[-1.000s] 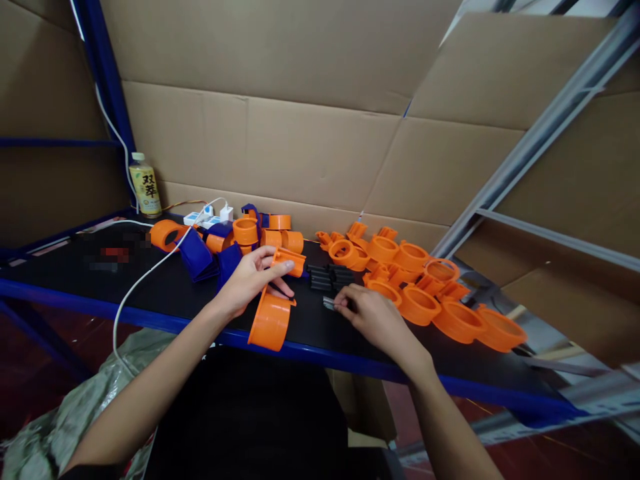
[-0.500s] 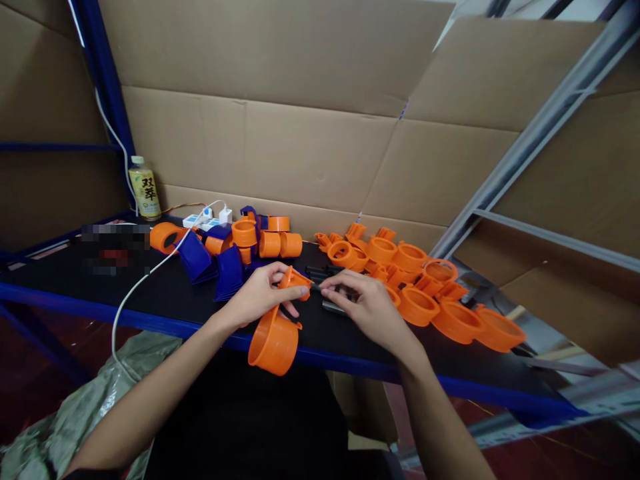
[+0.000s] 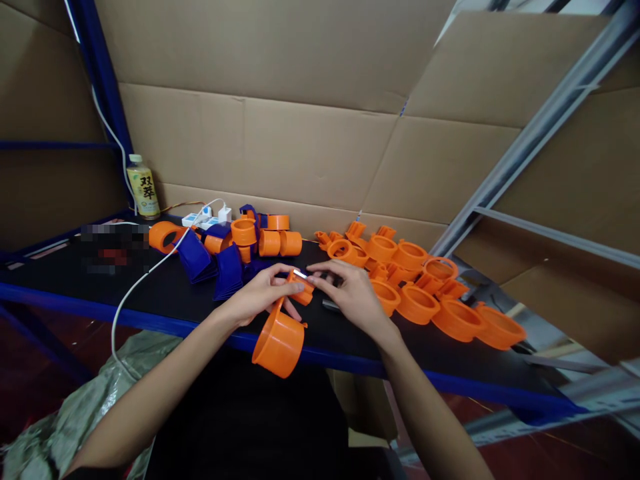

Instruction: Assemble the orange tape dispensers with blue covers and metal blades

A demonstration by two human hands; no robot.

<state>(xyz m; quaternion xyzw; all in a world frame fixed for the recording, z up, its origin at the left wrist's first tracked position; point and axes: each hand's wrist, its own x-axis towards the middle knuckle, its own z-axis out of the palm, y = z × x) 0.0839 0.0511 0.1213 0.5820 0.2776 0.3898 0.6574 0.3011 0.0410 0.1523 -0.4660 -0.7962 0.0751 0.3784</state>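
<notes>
Just moved in closer, centre of frame: right hand [image 3: 353,293], fingertips at bright toothed strip [image 3: 300,274] on orange ring holder [image 3: 281,343]; pinching or pressing, impossible to tell. Apparently joining strip to holder. Gripped in left hand [image 3: 260,292], lower centre: same holder. On yellow-labelled bottle [image 3: 143,190], left of frame: seemingly 双萃.

The held ring part [image 3: 280,343] is orange, the bottle label [image 3: 144,187] yellow, the tabletop [image 3: 165,295] black.

Left grip [image 3: 264,292] holds orange ring piece [image 3: 280,343]; right grip [image 3: 354,297] pinches thin strip [image 3: 300,274], seemingly metal.
</notes>
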